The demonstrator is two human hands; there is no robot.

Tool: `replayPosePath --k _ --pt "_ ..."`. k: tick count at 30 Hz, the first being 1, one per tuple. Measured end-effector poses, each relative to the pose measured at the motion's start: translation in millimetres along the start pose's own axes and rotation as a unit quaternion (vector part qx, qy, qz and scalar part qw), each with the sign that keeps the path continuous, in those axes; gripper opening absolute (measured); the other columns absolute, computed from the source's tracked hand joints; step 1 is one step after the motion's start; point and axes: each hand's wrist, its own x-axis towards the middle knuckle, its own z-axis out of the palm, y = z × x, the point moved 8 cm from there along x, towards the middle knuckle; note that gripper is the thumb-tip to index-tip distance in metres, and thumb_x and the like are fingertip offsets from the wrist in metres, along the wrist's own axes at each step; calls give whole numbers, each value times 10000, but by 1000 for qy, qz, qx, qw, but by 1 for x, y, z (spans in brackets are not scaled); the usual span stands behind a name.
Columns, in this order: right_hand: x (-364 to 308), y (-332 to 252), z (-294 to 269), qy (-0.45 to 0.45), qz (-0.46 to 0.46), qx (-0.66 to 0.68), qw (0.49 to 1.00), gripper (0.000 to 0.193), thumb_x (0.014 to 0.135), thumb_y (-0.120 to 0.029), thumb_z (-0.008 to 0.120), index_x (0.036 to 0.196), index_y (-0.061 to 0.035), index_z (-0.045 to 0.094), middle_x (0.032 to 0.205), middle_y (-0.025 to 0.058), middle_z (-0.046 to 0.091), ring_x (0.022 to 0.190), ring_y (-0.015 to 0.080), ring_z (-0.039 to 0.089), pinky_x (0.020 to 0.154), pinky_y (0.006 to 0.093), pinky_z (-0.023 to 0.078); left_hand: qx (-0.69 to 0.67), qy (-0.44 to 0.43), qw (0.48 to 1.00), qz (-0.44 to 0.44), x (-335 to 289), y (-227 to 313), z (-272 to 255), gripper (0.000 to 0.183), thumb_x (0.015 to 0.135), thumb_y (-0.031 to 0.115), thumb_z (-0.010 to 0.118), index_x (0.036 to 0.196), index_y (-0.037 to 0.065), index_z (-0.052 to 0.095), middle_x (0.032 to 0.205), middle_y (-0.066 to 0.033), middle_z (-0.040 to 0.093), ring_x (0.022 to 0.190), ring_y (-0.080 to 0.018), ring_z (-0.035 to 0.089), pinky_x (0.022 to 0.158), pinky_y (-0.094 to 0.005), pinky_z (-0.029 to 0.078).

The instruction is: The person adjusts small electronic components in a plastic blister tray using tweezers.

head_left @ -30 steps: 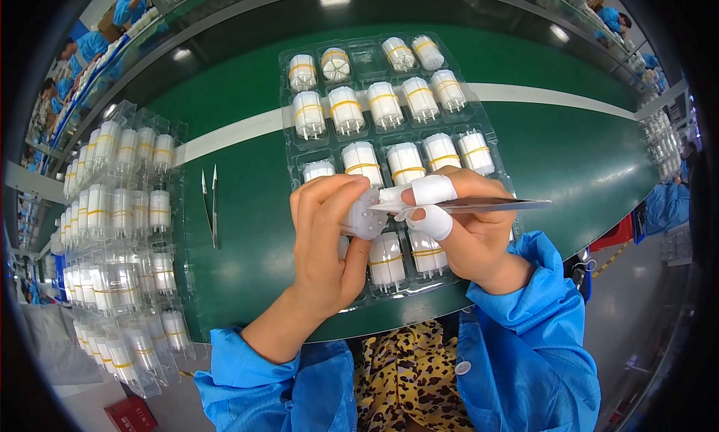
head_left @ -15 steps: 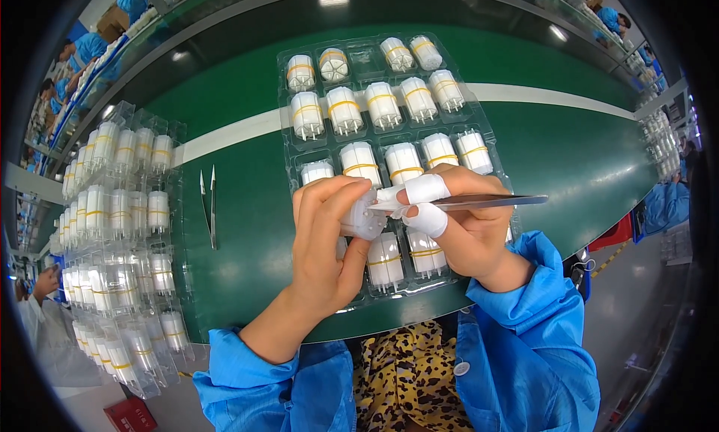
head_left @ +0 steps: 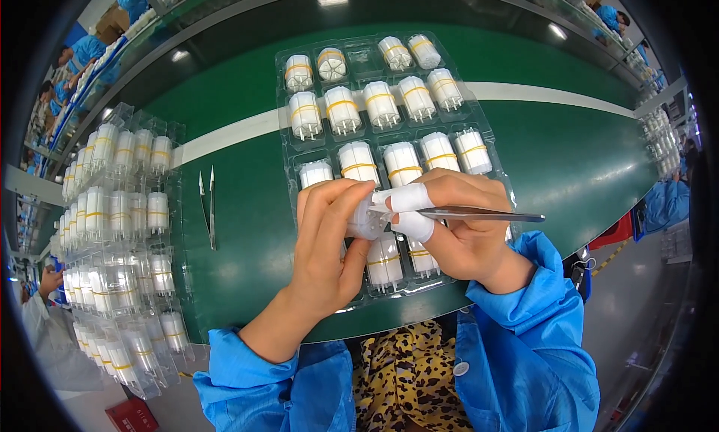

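My left hand (head_left: 327, 241) wraps round a translucent white cylinder (head_left: 365, 221), its end turned toward my right hand. A pair of metal tweezers (head_left: 487, 215) is pinched in my right hand (head_left: 457, 226), whose thumb and forefinger are wound with white tape. The tweezers' tips sit at the cylinder's end, partly hidden by the taped fingers. Beneath both hands lies a clear plastic tray (head_left: 288, 151) with rows of white cylinders, such as this one (head_left: 343, 110), each with a yellow band; many show short pins at one end.
A second pair of tweezers (head_left: 212, 211) lies on the green table (head_left: 240, 282), left of the tray. Stacked clear trays of banded cylinders (head_left: 112, 215) stand at the left edge. A white stripe (head_left: 554, 93) crosses the table. Other people in blue work at the far left and right.
My right hand has shifted slightly left, bringing its taped fingers closer to the cylinder's end. My left hand keeps its hold, nearly still.
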Motion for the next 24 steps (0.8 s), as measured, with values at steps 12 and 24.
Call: replayPosePath --k 12,24 --pt "0 9 -10 -1 19 108 994 217 791 -4 688 1004 24 657 892 146 678 807 195 671 693 282 531 -128 -5 992 -2 0 -5 -3 532 723 -106 581 1239 -53 463 1209 -160 440 1115 -235 477 968 -333 385" --pt "0 7 -8 4 -10 77 997 222 791 -10 688 1011 5 665 894 154 688 806 213 688 685 289 548 -133 -25 990 -24 -2 -8 0 548 736 -134 563 1262 -33 446 1228 -142 417 1151 -232 468 963 -329 419"
